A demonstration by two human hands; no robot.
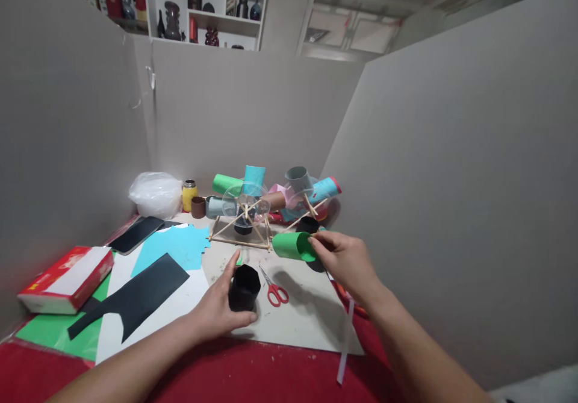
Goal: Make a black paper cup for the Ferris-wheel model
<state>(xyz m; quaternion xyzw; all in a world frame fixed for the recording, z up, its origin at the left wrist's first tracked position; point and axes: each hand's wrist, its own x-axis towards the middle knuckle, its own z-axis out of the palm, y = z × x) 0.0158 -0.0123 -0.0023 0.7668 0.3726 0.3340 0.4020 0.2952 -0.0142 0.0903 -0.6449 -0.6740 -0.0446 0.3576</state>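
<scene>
My right hand [345,259] pinches the rim of a green paper cup [285,245] between thumb and fingertips. The cup lies sideways in the air, its mouth facing my hand. My left hand [220,303] is spread around the left side of a black paper cup [244,291] that stands upright, its thumb in front and index finger extended behind. Whether the fingers press on it is hard to tell. Red-handled scissors [276,293] lie between the hands. Behind them stands a wooden-stick frame [241,243] bearing clear plastic discs [246,204] with coloured paper cups around them.
At left are a red box [67,279], a phone [138,234], blue paper [174,246] and cut black paper [149,294]. A plastic bag [156,195] and yellow jar [189,197] sit behind. A pale strip [347,343] hangs at the right edge. Grey panels [253,108] enclose the table.
</scene>
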